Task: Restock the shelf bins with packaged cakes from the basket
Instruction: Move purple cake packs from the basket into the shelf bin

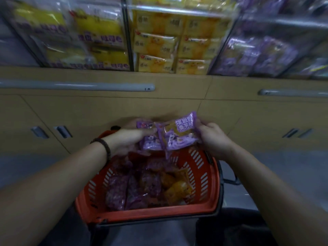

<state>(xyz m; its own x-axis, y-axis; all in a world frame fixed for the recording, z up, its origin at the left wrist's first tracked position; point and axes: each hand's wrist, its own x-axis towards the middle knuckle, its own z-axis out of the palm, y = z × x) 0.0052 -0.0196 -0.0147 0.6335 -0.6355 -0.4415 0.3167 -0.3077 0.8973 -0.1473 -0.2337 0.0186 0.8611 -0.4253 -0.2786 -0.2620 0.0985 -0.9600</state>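
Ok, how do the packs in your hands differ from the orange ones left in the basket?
The purple packs are purple with white print; the orange packs are orange-yellow. The purple packs are lifted above the basket, held between the left hand and right hand; the orange packs lie loose against the basket's right side. Both are small sealed cake wrappers.

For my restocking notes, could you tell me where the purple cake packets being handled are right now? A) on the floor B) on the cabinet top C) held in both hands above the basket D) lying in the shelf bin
C: the left hand and right hand both grip the purple packets above the orange basket.
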